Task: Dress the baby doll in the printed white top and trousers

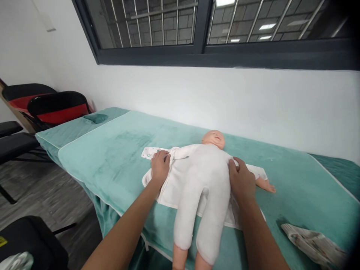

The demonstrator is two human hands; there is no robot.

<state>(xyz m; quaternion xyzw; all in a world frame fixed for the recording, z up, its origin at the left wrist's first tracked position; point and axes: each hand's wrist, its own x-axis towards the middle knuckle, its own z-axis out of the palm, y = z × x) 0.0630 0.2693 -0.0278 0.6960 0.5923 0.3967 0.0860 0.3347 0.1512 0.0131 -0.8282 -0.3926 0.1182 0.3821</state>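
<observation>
A baby doll (208,168) lies on its back, head toward the wall, its soft white body and legs stretched toward me. Spread open beneath it is a white baby shirt (169,193) with small prints on its sleeve ends. The doll's hand (266,185) sticks out of the sleeve on the right. My left hand (160,165) is closed on the shirt near the left sleeve, beside the doll's upper body. At the doll's other shoulder, my right hand (242,180) pinches the shirt's edge; its fingertips are partly hidden.
A green padded bed (107,161) bears everything, set against a white wall under a barred window (157,26). Folded printed cloth (313,242) lies at the front right. Black and red chairs (59,107) stand to the left, with a black seat (30,243) at the lower left.
</observation>
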